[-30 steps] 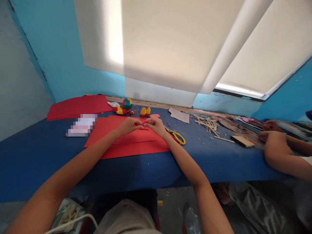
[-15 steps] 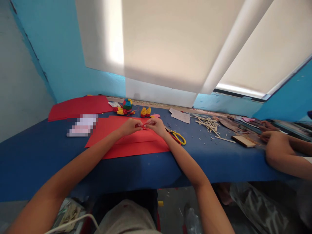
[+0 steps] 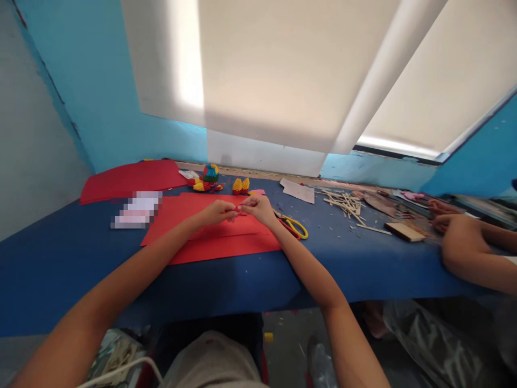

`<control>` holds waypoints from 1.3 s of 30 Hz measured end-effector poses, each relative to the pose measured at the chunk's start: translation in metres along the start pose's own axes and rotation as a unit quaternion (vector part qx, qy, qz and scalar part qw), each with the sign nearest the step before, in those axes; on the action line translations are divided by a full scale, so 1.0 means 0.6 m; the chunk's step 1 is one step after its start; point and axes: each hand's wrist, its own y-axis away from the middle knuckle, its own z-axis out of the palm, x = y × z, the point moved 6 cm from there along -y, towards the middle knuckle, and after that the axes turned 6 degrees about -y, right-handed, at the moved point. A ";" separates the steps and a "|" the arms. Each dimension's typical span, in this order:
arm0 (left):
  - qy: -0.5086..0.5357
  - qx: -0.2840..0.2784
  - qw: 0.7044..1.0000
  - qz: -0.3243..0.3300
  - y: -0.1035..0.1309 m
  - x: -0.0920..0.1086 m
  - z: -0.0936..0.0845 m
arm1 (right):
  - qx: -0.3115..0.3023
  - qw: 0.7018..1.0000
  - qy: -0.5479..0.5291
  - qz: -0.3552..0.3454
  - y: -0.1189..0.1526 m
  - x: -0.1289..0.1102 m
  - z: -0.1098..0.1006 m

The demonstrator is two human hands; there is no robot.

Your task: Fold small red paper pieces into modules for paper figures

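Observation:
A small red piece of paper point(image 3: 237, 208) is pinched between the fingertips of my left hand point(image 3: 221, 212) and my right hand point(image 3: 257, 207). Both hands are closed and meet just above the red paper sheets point(image 3: 202, 249) on the blue table. The piece's exact shape is too small to make out. Scissors with yellow handles point(image 3: 297, 227) lie by my right wrist. Beyond my hands stand a pair of yellow and red folded-paper pieces point(image 3: 241, 186) and a multicoloured folded-paper ball point(image 3: 210, 173).
More red sheets point(image 3: 131, 180) lie at the back left, near a blurred white rectangle point(image 3: 139, 209). Thin wooden sticks point(image 3: 345, 206), a grey paper scrap point(image 3: 298, 190) and a wooden block point(image 3: 405, 231) lie to the right. Another person's arm point(image 3: 464, 242) rests at the far right.
My left fingers have shifted slightly around the small red piece. My right hand stays nearly in place. The view has moved a little.

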 end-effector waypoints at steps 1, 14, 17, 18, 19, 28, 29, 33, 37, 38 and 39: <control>-0.001 0.010 1.000 0.006 -0.003 0.001 -0.001 | 0.016 1.000 0.003 -0.010 -0.002 -0.002 -0.002; 0.247 0.119 0.955 -0.111 0.003 -0.026 -0.024 | 0.053 0.888 0.339 -0.304 0.039 -0.075 0.001; 0.314 0.077 0.938 -0.123 -0.004 -0.036 -0.010 | 0.038 0.871 0.364 -0.326 0.042 -0.071 0.013; 0.329 0.066 0.935 -0.118 -0.006 -0.036 -0.007 | 0.048 0.868 0.367 -0.330 0.042 -0.071 0.014; 0.340 0.060 0.932 -0.112 -0.008 -0.035 -0.005 | 0.057 0.867 0.366 -0.334 0.043 -0.072 0.014; 0.260 0.143 0.953 -0.055 0.009 -0.009 -0.048 | -0.019 0.869 0.348 -0.351 0.046 -0.084 0.024; 0.229 0.152 0.960 -0.053 0.011 -0.005 -0.055 | -0.033 0.870 0.346 -0.349 0.044 -0.082 0.026; 0.111 0.195 0.974 -0.040 0.016 0.011 -0.076 | -0.067 0.877 0.356 -0.315 0.035 -0.064 0.033; 0.103 0.222 0.968 -0.054 0.018 0.013 -0.080 | -0.066 0.883 0.353 -0.303 0.033 -0.058 0.028; 0.117 0.222 0.966 -0.064 0.019 0.011 -0.079 | -0.061 0.881 0.350 -0.312 0.035 -0.060 0.026; 0.132 0.217 0.964 -0.072 0.019 0.010 -0.077 | -0.057 0.878 0.348 -0.323 0.038 -0.064 0.025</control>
